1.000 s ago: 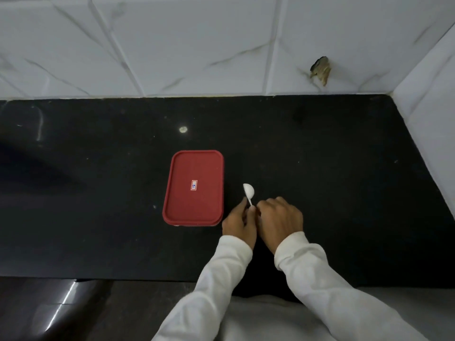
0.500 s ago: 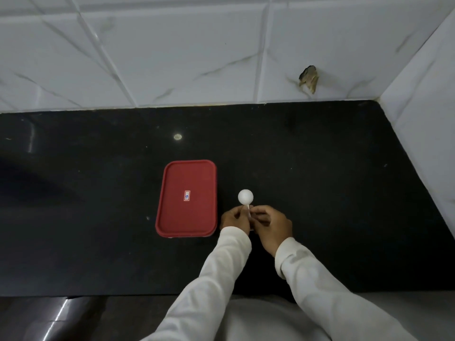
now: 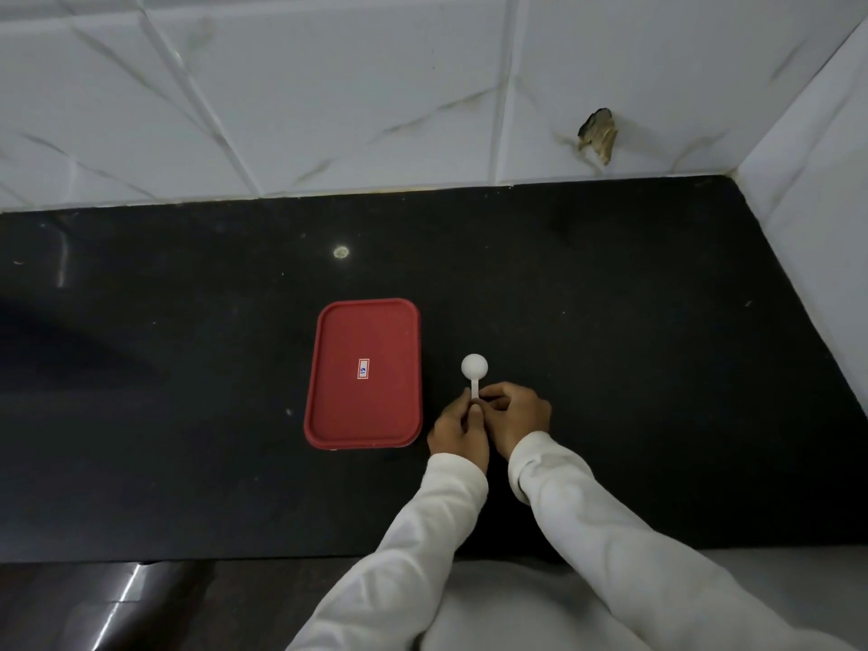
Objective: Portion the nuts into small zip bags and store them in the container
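Scoop (image 3: 474,368): white, bowl just beyond both grips.
Left grip (image 3: 458,432): curled round scoop handle.
Right grip (image 3: 516,415): pinching same handle.
Container (image 3: 364,373): red, closed, just left of left grip, on black surface (image 3: 610,321).

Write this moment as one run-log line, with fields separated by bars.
left hand: pinches white scoop by handle | right hand: pinches same handle | container: closed, left of scoop

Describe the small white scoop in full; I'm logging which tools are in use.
The small white plastic scoop has a round bowl and a short handle. It points away from the person, bowl at the far end. The left hand and right hand pinch its handle, over the black countertop, right of the red-lidded rectangular container.
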